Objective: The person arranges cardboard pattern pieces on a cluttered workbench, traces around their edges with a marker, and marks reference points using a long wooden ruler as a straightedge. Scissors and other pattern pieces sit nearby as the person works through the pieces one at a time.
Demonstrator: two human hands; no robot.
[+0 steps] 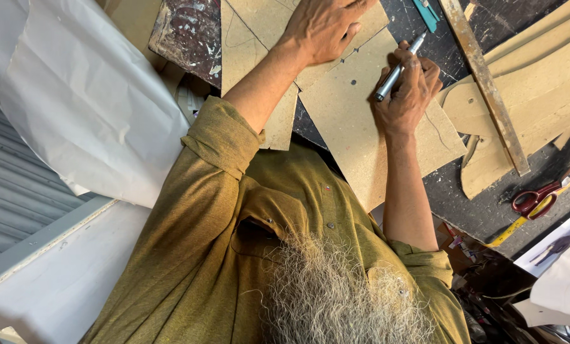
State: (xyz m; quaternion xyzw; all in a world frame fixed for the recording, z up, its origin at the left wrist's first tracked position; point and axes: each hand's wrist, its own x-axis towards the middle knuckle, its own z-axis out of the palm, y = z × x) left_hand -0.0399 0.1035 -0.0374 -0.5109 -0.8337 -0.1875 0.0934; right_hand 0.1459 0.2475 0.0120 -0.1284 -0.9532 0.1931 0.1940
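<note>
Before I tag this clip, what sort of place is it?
Probably a tailoring or pattern-cutting workshop. A hand holds a pen over a brown card pattern piece on a dark, paint-scuffed worktable. More cut card shapes, a wooden ruler and red-handled scissors lie alongside.

Wooden ruler (485, 86) lies slanted just right of the right hand, across tan cardboard cutouts (539, 89). Red-handled scissors (534, 199) sit further right and nearer the body, over a yellow tape measure (511, 230). Teal tool (427, 13) beyond the right hand. White paper sheets (87, 95) well left of the left hand.
</note>
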